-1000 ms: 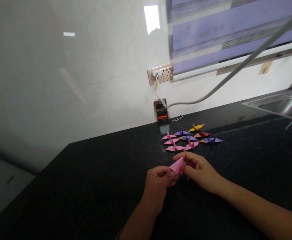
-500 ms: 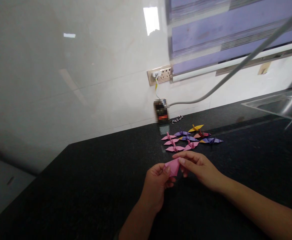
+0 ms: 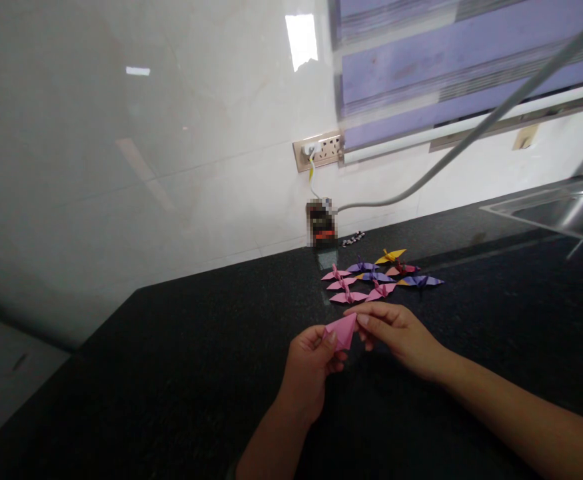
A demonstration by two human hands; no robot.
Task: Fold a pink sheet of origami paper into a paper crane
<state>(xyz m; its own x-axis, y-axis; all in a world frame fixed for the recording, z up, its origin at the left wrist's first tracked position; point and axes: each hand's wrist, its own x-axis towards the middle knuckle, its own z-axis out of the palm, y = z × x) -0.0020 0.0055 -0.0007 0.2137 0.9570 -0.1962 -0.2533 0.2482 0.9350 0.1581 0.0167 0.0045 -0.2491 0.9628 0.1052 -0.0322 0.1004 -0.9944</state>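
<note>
A folded piece of pink origami paper (image 3: 342, 331) is held above the dark countertop, its pointed corner up and to the right. My left hand (image 3: 312, 360) grips its lower left part, thumb on top and fingers underneath. At the upper right corner, my right hand (image 3: 396, 333) pinches the tip between thumb and index finger; its other fingers curl below. Just beyond my hands stand several folded paper cranes, among them a pink crane (image 3: 348, 297), a purple crane (image 3: 421, 282) and a yellow crane (image 3: 391, 256).
The black countertop (image 3: 196, 360) meets a pale tiled wall. Behind the cranes stands a blurred dark object (image 3: 322, 223), with a small beaded strand (image 3: 354, 239) beside it. A grey hose (image 3: 451, 160) crosses the upper right. A metal sink (image 3: 571, 207) lies at right, a wall socket (image 3: 318, 151) above.
The pink paper has turned slightly in my hands, and its corner now shows as a sharper point at my right fingertips. My left hand has shifted slightly left. The cranes stay put.
</note>
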